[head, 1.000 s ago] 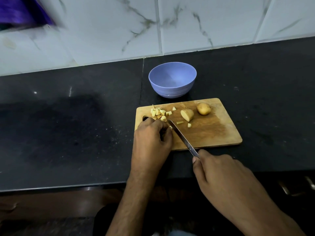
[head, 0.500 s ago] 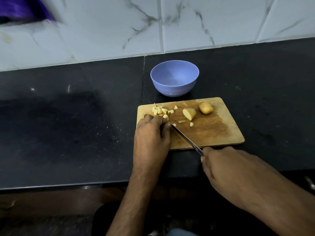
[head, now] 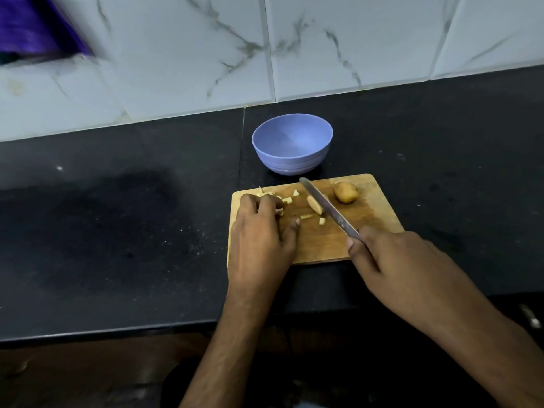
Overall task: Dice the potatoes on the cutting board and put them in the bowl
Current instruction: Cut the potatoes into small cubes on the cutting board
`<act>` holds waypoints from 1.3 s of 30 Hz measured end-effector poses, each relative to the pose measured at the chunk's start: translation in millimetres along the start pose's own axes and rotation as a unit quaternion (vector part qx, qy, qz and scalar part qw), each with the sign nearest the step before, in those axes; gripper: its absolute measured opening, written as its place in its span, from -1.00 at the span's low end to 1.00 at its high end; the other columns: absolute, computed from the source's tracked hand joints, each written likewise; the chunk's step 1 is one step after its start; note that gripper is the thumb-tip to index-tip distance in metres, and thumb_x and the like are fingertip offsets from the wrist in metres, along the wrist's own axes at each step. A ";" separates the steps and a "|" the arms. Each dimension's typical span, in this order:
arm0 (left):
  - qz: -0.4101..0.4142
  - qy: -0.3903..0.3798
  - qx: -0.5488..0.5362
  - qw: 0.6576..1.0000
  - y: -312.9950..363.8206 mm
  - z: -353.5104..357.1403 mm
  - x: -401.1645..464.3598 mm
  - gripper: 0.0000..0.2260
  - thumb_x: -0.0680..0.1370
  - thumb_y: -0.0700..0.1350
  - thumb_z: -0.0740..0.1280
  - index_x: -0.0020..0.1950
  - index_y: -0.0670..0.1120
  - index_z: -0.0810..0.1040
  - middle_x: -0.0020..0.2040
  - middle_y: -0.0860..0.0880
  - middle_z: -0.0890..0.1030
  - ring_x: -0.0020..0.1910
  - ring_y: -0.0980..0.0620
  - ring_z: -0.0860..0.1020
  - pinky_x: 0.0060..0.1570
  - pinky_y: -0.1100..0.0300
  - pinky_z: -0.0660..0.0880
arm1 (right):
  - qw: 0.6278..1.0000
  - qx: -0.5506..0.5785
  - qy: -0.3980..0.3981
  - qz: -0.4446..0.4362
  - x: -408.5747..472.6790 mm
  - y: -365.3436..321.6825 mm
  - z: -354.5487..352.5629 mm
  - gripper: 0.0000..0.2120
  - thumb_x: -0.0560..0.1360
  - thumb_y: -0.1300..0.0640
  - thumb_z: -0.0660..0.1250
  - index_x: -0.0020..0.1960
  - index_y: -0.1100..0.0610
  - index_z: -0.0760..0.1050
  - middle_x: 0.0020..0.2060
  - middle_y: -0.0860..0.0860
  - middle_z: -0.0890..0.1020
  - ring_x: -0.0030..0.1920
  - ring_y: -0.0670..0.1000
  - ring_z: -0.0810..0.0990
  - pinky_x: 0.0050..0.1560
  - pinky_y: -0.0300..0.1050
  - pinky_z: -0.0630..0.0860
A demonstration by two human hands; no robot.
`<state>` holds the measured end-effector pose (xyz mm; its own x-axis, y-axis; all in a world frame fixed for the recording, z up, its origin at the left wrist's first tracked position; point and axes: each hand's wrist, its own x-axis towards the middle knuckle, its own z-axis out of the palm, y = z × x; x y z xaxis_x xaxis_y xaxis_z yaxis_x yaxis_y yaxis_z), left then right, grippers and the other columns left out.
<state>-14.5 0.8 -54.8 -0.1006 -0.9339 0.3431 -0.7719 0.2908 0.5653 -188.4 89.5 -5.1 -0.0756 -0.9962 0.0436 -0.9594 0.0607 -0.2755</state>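
Observation:
A wooden cutting board lies on the black counter with an empty lilac bowl just behind it. A small whole potato sits at the board's far right. A cut potato half lies mid-board, partly under the knife. My right hand grips the knife handle, and the blade points up-left over that half. My left hand is at the board's left, fingers curled around the pile of diced potato pieces. Two loose bits lie near my thumb.
The black counter stretches left and right of the board, with a pale marble-tiled wall behind. A purple object shows at the top left. The counter's front edge runs below my forearms.
The knife has lifted away from my left hand and swung right, its tip now near the board's far edge. My left hand has slid forward onto the diced pile.

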 end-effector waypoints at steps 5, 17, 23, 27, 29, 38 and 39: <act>0.015 0.024 0.004 1.000 5.4 -0.9 -1.0 -0.88 0.60 -0.09 0.33 0.12 0.00 0.45 0.07 0.04 0.38 -0.10 0.02 0.50 -0.17 0.02 0.52 | 0.996 0.053 0.064 0.012 17.5 10.2 19.6 -0.72 0.63 -0.17 0.04 -0.15 -0.07 0.35 -0.46 -0.07 0.47 -0.46 -0.11 0.45 -0.46 -0.16 0.23; 0.103 0.004 0.073 0.992 6.9 14.3 12.3 -0.86 0.60 0.00 0.35 -0.02 -0.05 0.62 -0.03 -0.01 0.48 -0.03 0.00 0.47 -0.03 -0.05 0.50 | 0.994 0.056 0.094 -0.005 15.4 13.8 27.7 -0.72 0.63 -0.14 0.02 -0.09 -0.05 0.41 -0.48 -0.07 0.45 -0.50 -0.10 0.44 -0.47 -0.19 0.25; 0.139 0.028 0.070 0.987 4.7 13.1 4.4 -0.83 0.61 -0.04 0.33 -0.10 -0.11 0.58 -0.06 -0.03 0.48 -0.07 -0.02 0.46 -0.07 -0.07 0.48 | 0.997 0.051 0.064 -0.011 12.7 12.6 25.9 -0.73 0.63 -0.17 0.00 0.01 -0.10 0.42 -0.44 -0.09 0.48 -0.47 -0.12 0.49 -0.47 -0.21 0.39; 0.117 -0.001 0.044 0.992 4.9 13.4 2.6 -0.84 0.62 0.00 0.31 -0.05 -0.07 0.56 -0.02 0.00 0.47 -0.02 0.03 0.43 0.00 -0.01 0.48 | 0.999 0.022 0.026 -0.003 -7.4 10.7 25.9 -0.70 0.62 -0.20 -0.07 0.02 -0.13 0.40 -0.42 -0.10 0.51 -0.44 -0.13 0.52 -0.37 -0.20 0.54; 0.102 -0.008 0.030 0.994 3.8 13.9 4.3 -0.84 0.63 0.01 0.31 -0.05 -0.06 0.52 -0.01 0.00 0.45 0.00 0.04 0.42 0.04 0.01 0.47 | 1.000 0.016 0.019 0.004 -17.4 8.6 25.5 -0.69 0.62 -0.20 -0.09 0.03 -0.14 0.38 -0.40 -0.09 0.50 -0.42 -0.14 0.52 -0.35 -0.21 0.54; 0.101 0.002 0.114 0.988 6.3 18.2 3.6 -0.89 0.67 -0.05 0.14 -0.02 -0.04 0.38 -0.01 -0.04 0.41 -0.09 0.03 0.29 -0.05 0.04 0.37 | 1.000 0.003 -0.011 0.004 -24.6 0.3 18.4 -0.71 0.65 -0.18 -0.08 0.06 -0.14 0.38 -0.32 -0.10 0.49 -0.34 -0.14 0.51 -0.39 -0.29 0.32; 0.101 0.000 0.120 0.988 6.6 18.3 3.6 -0.89 0.67 -0.05 0.13 -0.01 -0.04 0.37 0.00 -0.04 0.41 -0.09 0.03 0.30 -0.06 0.05 0.37 | 1.000 0.000 -0.016 0.004 -24.0 -0.9 17.8 -0.71 0.65 -0.18 -0.08 0.06 -0.13 0.38 -0.32 -0.09 0.48 -0.35 -0.14 0.50 -0.40 -0.29 0.30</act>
<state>-31.5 -4.5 -63.6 -0.2669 -0.8619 0.4312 -0.8628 0.4130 0.2915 -180.9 112.2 -23.0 -0.0743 -0.9972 0.0100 -0.9588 0.0687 -0.2758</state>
